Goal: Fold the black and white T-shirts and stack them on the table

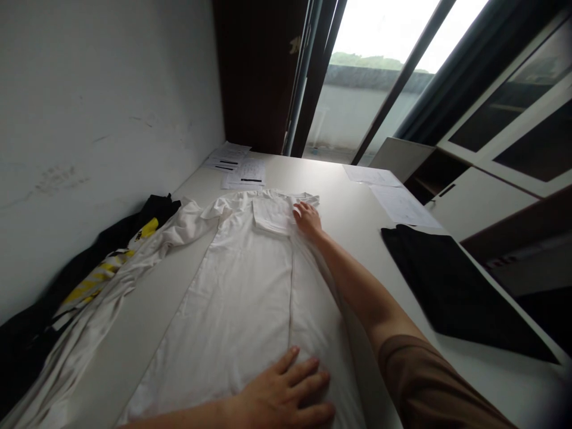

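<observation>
A white shirt [241,292] lies spread along the white table, its collar end away from me. One side is folded inward, with an edge running lengthwise, and a short sleeve [272,215] lies across the top. My right hand [307,218] rests on the fabric at the sleeve's right end, fingers extended and slightly bent. Nearer to me, my left hand [288,390] is pressed flat on the lower part of the shirt, fingers spread, close to the folded edge. Neither hand has cloth gripped between its fingers.
Along the left wall lie crumpled pale cloth [147,262] and a black and yellow garment [100,277]. A folded black garment [465,289] sits on the table's right side. Paper sheets [243,173] lie at the far left, more sheets [397,202] at the far right.
</observation>
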A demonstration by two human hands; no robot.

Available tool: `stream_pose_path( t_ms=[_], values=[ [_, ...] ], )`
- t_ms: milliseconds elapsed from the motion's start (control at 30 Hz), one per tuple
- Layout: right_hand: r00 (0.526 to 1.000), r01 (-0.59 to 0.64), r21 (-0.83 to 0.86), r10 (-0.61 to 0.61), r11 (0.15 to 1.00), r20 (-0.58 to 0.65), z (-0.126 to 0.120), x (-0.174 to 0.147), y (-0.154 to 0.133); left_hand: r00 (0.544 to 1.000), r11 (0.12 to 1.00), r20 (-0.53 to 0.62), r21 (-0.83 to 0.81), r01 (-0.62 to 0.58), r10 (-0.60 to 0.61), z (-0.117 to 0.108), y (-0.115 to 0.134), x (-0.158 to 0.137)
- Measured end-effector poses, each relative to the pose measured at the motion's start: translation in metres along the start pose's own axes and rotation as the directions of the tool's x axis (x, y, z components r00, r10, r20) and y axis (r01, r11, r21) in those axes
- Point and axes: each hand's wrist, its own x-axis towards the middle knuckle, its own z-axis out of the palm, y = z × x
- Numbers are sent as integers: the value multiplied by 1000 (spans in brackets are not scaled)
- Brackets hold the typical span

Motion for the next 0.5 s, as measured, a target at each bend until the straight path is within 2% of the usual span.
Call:
stream_pose_path(
  t_ms=[67, 133, 233, 367, 500],
  values=[
    [990, -107, -91, 115, 990, 86, -1, 1, 24, 1000, 1000, 12, 0, -1, 1, -2, 1, 0],
    [973, -147, -134, 168, 980, 157, -1, 5, 46, 1000, 1000, 14, 11, -3, 3, -3, 3, 0],
    [957, -193, -160, 222, 968, 187, -1, 13, 66, 1000, 999, 4, 34, -22, 21, -6, 6, 0],
    [952, -228, -182, 258, 956, 166, 0, 16, 70, 999, 999, 0, 19, -35, 35, -8, 8, 0],
    [970, -181, -198, 208, 963, 125, 1, 5, 67, 999, 994, -31, -103, -31, 28, 0, 10, 5]
  ],
)
